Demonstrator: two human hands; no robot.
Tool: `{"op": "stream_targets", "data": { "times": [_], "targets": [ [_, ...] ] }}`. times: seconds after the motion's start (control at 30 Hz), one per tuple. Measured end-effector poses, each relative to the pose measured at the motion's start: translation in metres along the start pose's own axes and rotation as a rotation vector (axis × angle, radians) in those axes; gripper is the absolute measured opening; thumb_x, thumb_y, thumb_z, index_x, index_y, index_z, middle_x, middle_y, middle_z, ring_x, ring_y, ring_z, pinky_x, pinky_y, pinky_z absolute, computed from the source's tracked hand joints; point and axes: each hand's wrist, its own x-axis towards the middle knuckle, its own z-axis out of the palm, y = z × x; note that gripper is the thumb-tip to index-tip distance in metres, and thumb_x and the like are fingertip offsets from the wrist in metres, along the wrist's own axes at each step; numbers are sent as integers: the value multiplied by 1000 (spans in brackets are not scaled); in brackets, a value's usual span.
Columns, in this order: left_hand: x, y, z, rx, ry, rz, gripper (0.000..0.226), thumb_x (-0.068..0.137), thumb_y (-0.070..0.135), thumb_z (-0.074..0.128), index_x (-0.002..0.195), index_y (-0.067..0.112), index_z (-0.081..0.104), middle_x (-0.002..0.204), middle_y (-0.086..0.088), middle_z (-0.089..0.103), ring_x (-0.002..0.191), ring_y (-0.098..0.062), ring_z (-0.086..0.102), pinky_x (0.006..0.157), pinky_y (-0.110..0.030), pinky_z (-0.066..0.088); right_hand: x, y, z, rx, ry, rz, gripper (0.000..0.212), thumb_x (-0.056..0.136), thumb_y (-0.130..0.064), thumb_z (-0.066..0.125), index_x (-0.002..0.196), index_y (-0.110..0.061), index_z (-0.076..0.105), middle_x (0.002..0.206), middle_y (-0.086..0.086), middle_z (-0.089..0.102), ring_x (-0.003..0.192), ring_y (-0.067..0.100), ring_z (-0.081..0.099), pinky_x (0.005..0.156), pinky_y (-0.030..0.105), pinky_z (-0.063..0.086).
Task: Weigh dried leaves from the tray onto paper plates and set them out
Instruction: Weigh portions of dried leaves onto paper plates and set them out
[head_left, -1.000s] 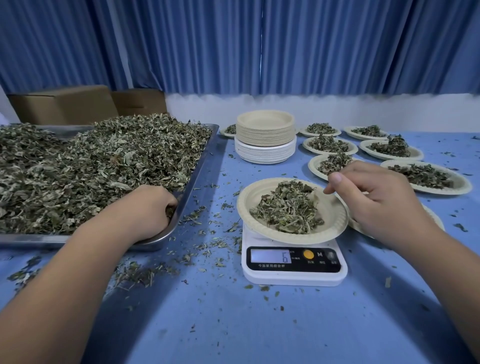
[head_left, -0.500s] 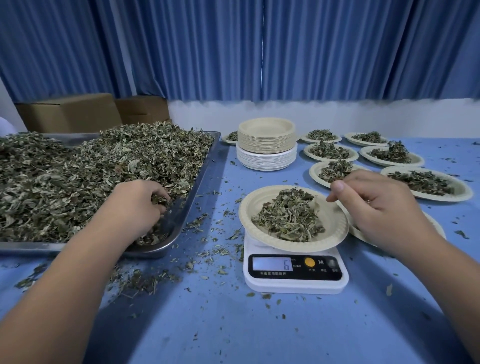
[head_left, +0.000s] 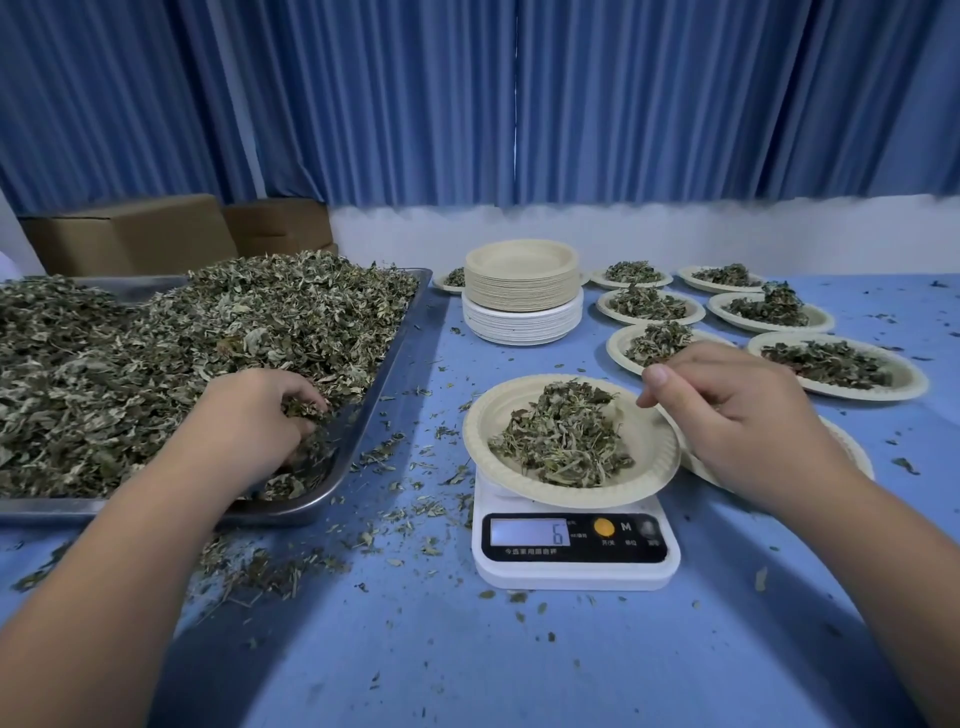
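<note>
A metal tray (head_left: 395, 358) heaped with dried leaves (head_left: 171, 343) fills the left of the table. My left hand (head_left: 254, 415) is in its near right corner, fingers curled into the leaves. A paper plate (head_left: 644, 467) with a small pile of leaves sits on a white scale (head_left: 571, 556) whose display reads 6. My right hand (head_left: 727, 410) hovers at the plate's right rim, thumb and fingertips pinched together; I cannot see whether leaves are between them.
A stack of empty paper plates (head_left: 522, 291) stands behind the scale. Several filled plates (head_left: 841, 364) lie at the back right, one partly under my right hand. Loose leaf bits litter the blue tabletop (head_left: 467, 649). Cardboard boxes (head_left: 130, 234) sit behind the tray.
My left hand has dug further into the leaves at the tray's corner, its fingers spreading then curling. My right hand has stayed by the plate's rim. The scale still reads 6.
</note>
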Motion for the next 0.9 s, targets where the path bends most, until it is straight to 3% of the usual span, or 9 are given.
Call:
{"op": "stream_targets", "data": {
  "times": [0.07, 0.17, 0.3, 0.43, 0.6, 0.8, 0.9],
  "targets": [
    [0, 0, 0, -4, 32, 18, 17, 89, 15, 69, 90, 33, 69, 65, -1, 67, 31, -12, 48, 31, -18, 33, 0, -1, 0, 8, -5, 5, 43, 88, -46, 44, 70, -19, 73, 75, -6, 63, 77, 6, 57, 71, 12, 38],
    [-3, 3, -1, -57, 94, 48, 16, 88, 19, 71, 96, 33, 71, 78, 2, 74, 28, -8, 47, 30, -18, 34, 0, -1, 0, 3, -2, 4, 43, 89, -43, 46, 69, -16, 73, 72, -6, 63, 74, 4, 57, 68, 9, 36],
    [-10, 13, -8, -217, 130, 80, 22, 88, 24, 70, 85, 45, 65, 49, 4, 65, 36, -14, 50, 29, -19, 32, 0, -2, -1, -4, 34, -12, 37, 93, -32, 52, 68, -15, 72, 66, -12, 57, 64, -5, 53, 62, 6, 33],
    [-22, 39, -12, -481, 145, 167, 23, 86, 19, 72, 87, 41, 70, 59, 13, 68, 36, -2, 52, 29, -14, 30, 1, 0, -1, 3, 66, -6, 33, 94, -22, 58, 65, -13, 72, 62, -15, 54, 61, -6, 53, 60, 7, 32],
    [-33, 89, -9, -602, 111, 399, 25, 83, 14, 73, 89, 38, 72, 70, 24, 68, 52, 0, 63, 45, -5, 40, 2, -1, -2, 2, 95, -18, 34, 94, -16, 59, 63, -9, 71, 57, -14, 50, 59, -6, 52, 58, 5, 32],
    [-25, 139, 7, -417, -128, 576, 25, 82, 19, 76, 86, 43, 70, 67, 24, 66, 53, 4, 60, 54, -6, 43, 1, 1, -5, 6, 101, 9, 35, 94, -16, 59, 62, -7, 70, 56, -13, 50, 60, -6, 52, 60, 7, 33],
    [-25, 149, 20, -312, -225, 611, 25, 83, 29, 75, 99, 46, 67, 90, 28, 65, 76, 13, 59, 65, 2, 37, 2, 2, -6, 10, 95, 30, 36, 94, -17, 59, 62, -7, 70, 59, -12, 53, 60, -5, 52, 60, 7, 33]
  ]
}}
